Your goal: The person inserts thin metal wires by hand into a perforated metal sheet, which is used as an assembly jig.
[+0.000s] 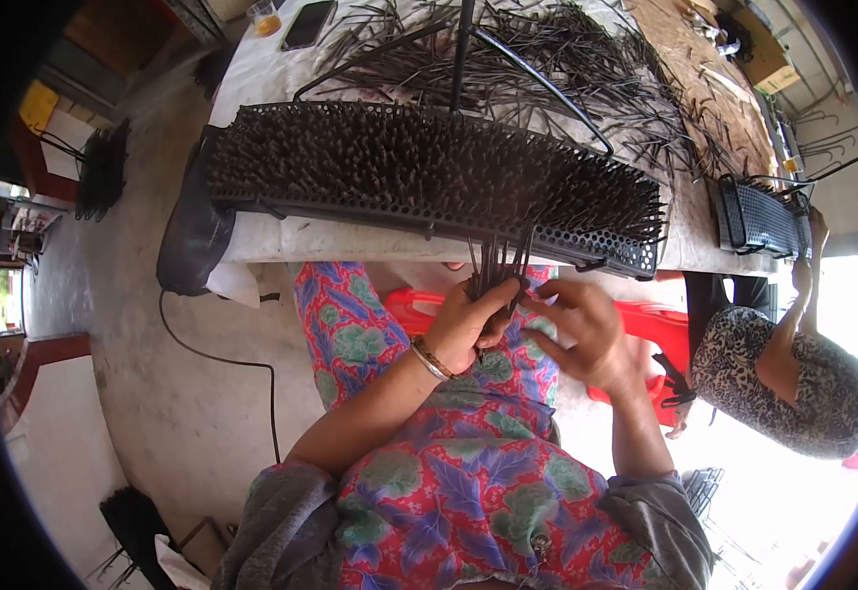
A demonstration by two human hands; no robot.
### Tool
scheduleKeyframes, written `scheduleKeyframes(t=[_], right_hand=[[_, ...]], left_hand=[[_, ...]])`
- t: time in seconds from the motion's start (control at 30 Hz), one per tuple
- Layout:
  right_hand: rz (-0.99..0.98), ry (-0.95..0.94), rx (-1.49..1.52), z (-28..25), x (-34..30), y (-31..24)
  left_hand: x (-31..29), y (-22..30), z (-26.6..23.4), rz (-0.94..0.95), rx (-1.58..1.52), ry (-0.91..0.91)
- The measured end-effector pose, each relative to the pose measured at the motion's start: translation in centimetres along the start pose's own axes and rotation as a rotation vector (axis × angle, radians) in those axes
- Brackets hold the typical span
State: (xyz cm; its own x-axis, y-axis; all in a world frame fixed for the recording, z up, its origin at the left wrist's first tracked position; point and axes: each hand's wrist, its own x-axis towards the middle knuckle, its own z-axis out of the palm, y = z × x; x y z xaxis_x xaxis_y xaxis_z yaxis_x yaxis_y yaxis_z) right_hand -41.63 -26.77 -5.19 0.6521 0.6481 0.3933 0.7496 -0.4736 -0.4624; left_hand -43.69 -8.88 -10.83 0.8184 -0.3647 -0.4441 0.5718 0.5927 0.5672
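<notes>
My left hand (470, 320) is closed around a bundle of thin dark strips (493, 264), whose ends stick up between thumb and fingers. Just to its right is my right hand (586, 329), its thumb and fingers apart, with the fingertips close to the bundle and nothing visible in them. Beyond both hands, a long black perforated metal tray (635, 254) lies along the table's near edge. Short dark strips stand upright in it, densely packed. A black metal frame (460, 59) rises behind the tray.
A heap of loose dark strips (586, 59) covers much of the table (296, 236). A phone (309, 25) and a glass (265, 20) lie at the far left. On the right, another person (783, 379) works at a smaller black tray (758, 216). A black cable (223, 356) hangs at left.
</notes>
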Motion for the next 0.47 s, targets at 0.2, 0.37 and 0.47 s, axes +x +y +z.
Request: scheduleKeyframes(t=[0.2, 0.37, 0.47], right_hand=[[-0.171, -0.029, -0.202, 1.6, -1.5, 0.2], [-0.340, 0.019, -0.242, 1.2, -1.6, 0.9], [-0.369, 0.032, -0.241, 0.6, -1.0, 1.3]], left_hand=[[0.1, -0.3, 0.2, -0.136, -0.108, -0.019], [0.0, -0.3, 0.3, -0.152, -0.103, -0.018], [0.0, -0.3, 0.4, -0.130, -0.087, -0.011]])
